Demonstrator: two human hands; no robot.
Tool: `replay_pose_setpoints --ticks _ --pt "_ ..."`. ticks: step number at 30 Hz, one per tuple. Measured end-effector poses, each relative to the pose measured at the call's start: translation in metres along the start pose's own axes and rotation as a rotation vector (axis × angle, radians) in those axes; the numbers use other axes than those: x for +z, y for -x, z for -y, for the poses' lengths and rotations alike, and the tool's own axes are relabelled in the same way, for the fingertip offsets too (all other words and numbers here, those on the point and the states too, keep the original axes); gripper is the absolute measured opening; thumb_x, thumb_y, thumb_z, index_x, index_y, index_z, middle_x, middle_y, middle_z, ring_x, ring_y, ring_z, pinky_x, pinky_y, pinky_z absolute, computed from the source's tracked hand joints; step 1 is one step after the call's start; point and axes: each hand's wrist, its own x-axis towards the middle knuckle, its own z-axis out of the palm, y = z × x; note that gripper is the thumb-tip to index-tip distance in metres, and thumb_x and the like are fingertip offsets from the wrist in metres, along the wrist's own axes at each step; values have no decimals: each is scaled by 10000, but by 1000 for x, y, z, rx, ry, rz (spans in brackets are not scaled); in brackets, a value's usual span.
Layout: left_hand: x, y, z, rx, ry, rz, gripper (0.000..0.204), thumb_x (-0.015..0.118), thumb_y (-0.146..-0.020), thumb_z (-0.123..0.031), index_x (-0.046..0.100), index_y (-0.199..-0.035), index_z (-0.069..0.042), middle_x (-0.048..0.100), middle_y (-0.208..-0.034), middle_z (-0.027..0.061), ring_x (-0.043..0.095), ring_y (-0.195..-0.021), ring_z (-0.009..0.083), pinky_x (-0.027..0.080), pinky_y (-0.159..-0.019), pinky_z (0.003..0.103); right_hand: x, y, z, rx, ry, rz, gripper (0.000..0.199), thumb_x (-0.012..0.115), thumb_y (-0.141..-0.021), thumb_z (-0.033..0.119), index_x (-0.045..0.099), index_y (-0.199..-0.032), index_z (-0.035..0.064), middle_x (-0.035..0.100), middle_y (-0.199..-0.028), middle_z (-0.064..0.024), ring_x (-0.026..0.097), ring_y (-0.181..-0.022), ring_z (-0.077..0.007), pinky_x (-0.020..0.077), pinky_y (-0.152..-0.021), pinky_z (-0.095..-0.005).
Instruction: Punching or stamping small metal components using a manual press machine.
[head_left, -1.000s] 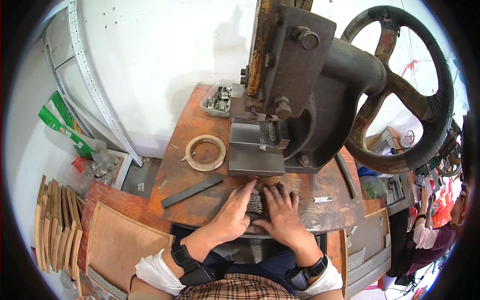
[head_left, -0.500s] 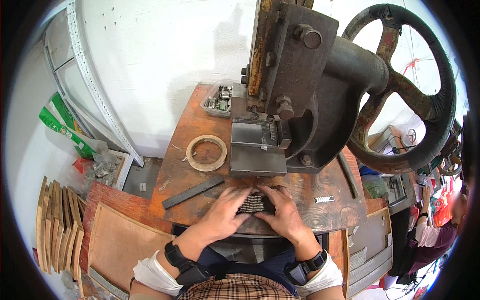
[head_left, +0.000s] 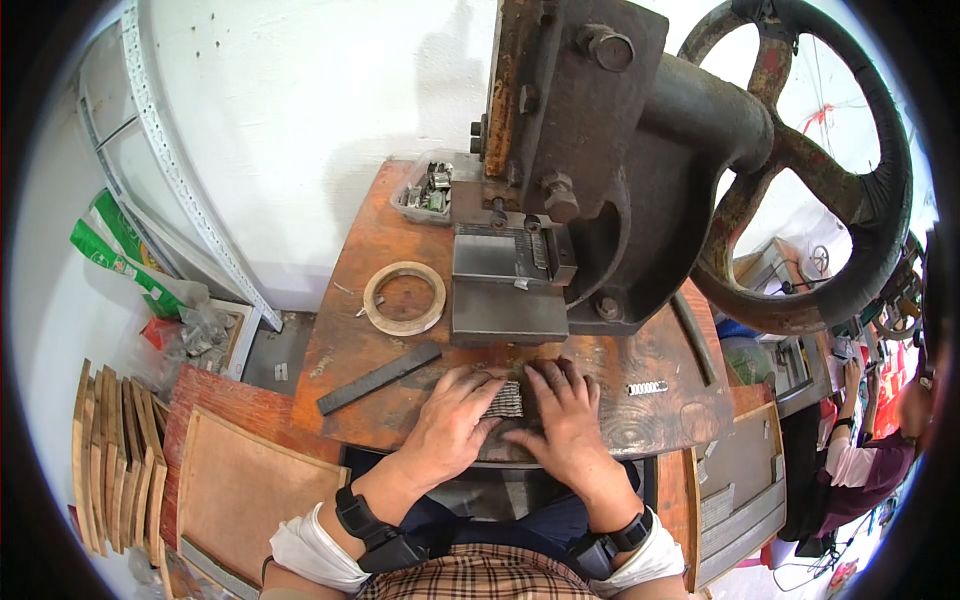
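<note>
left hand + right hand: fingers flat, pressing small ribbed grey metal stack | worn orange wooden bench | grip probably none

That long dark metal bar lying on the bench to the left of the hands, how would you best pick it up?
The flat metal bar lies slantwise on the wooden bench, apart from the tape ring. It is probably best pinched across its narrow width near the middle, coming from above, so it stays balanced. The left hand lies nearest; its right end is close to that hand's fingers.
</note>
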Motion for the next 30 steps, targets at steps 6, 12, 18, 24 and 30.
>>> replay_pose_setpoints --ticks 6,12,18,24,30 --pt "-3 1 -4 -96 -1 -37 482 731 -706 -55 587 -1159 26 587 -1149 188 513 -1084 366 422 -950 432 -1 -16 -10 -174 -476 -101 688 768 -692 98 500 -1324 53 574 -1188 -168 492 -1121 -381 382 -987 -448" --pt "-5 3 6 -86 -5 -34 481 776 -673 -79 613 -1115 18 603 -1107 185 525 -1073 361 432 -934 435 -8 -17 -9 -221 -346 -91 554 774 -694 110 593 -1216 56 595 -1163 -167 511 -1128 -366 405 -988 -433" --pt "-34 -19 -7 -58 193 -238 500 810 -641 -76 629 -1100 0 631 -1024 147 604 -966 309 493 -848 375 -40 -25 1 -189 -501 -182 495 761 -724 141 590 -1183 67 613 -1134 -144 618 -1009 -323 506 -843 -403" --pt "-52 -81 10 -120 221 -413 476 823 -623 -97 671 -1069 -26 631 -999 158 625 -865 284 513 -753 354 -70 -88 4 -76 -597 -328 445 778 -697 94 592 -1096 29 661 -968 -184 654 -892 -363 531 -781 -401" --pt "-41 -115 41 -97 105 -433 425 820 -655 -167 693 -1030 -14 608 -1019 150 526 -1054 307 420 -924 390 -58 -118 0 71 -216 -490 387 757 -725 161 599 -1059 45 667 -903 -178 660 -814 -375 525 -683 -446"
